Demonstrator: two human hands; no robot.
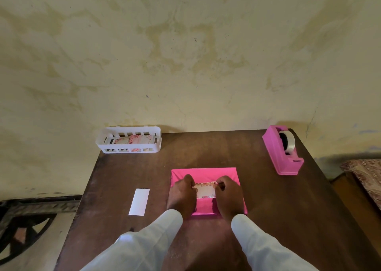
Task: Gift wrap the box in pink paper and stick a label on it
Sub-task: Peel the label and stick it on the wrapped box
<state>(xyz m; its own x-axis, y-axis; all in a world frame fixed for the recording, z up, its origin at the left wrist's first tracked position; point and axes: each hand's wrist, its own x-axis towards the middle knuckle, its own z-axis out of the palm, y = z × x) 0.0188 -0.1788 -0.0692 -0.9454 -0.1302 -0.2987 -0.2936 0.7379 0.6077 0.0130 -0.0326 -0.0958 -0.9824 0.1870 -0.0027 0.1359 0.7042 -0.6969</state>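
A box wrapped in pink paper (206, 173) lies flat in the middle of the brown table (268, 198). On its top sits a small floral label (205, 190) with printed words. My left hand (182, 194) holds the label's left end with curled fingers. My right hand (228, 195) pinches the label's right end. Both hands rest on the box top and hide its near corners.
A white slip of backing paper (139, 202) lies left of the box. A white slotted basket (128, 139) with more floral labels stands at the back left corner. A pink tape dispenser (282, 150) stands at the back right. The wall is just behind the table.
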